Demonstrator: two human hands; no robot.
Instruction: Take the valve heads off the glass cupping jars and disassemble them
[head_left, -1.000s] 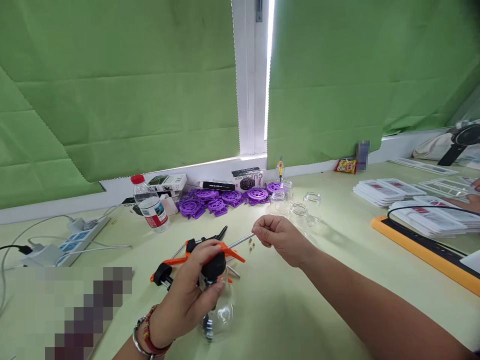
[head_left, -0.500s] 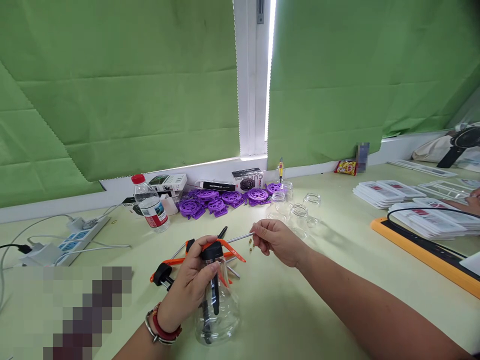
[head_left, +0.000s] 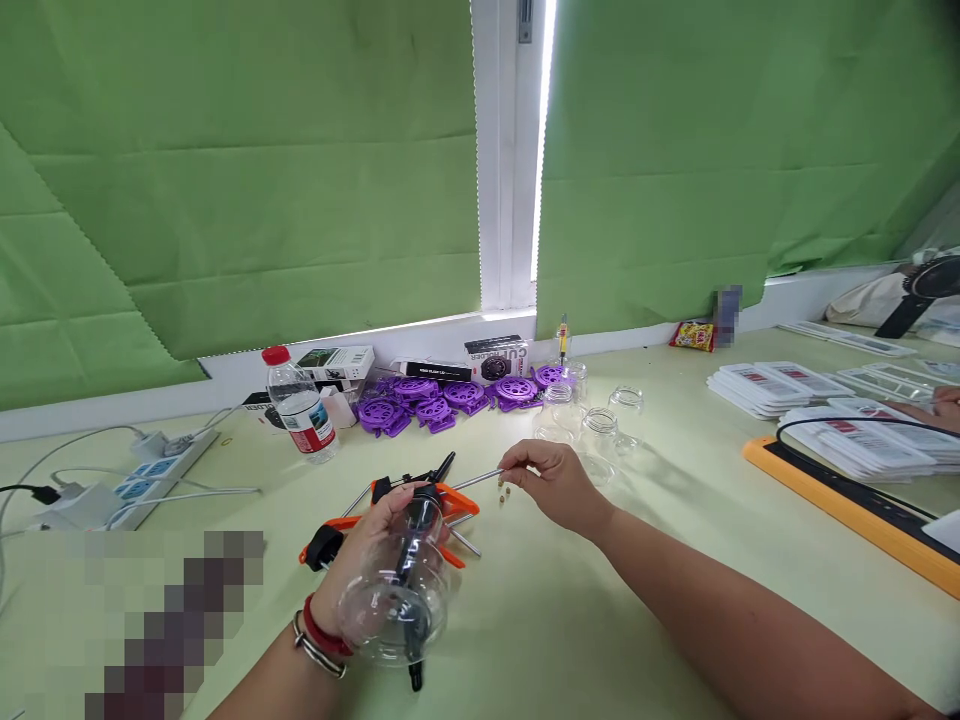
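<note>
My left hand point(head_left: 358, 560) is wrapped round a clear bottle point(head_left: 386, 615) with a black cap point(head_left: 426, 494). The bottle is tilted, its base turned towards me, and a black tube shows through its wall. By the cap is an orange handle-like strip point(head_left: 461, 501). My right hand point(head_left: 551, 482) pinches the end of a thin metal rod point(head_left: 478, 479), whose other end reaches the cap area. Below those fingertips lie several tiny brass-coloured pieces point(head_left: 502, 498). Behind the bottle are more orange strips, metal rods and another black cap point(head_left: 324, 546), partly hidden.
Several clear glass jars point(head_left: 598, 432) stand beyond my right hand. Farther back are purple plastic parts point(head_left: 435, 408), boxes point(head_left: 496, 362) and a red-capped water bottle point(head_left: 303, 412). A power strip point(head_left: 161, 478) lies left. White card stacks point(head_left: 847, 440) and another person's hand point(head_left: 946, 402) are right.
The bottle has tipped so that its base swings up towards me and left, with my left hand turning along. My right hand stays at the rod's end, shifted slightly left.
</note>
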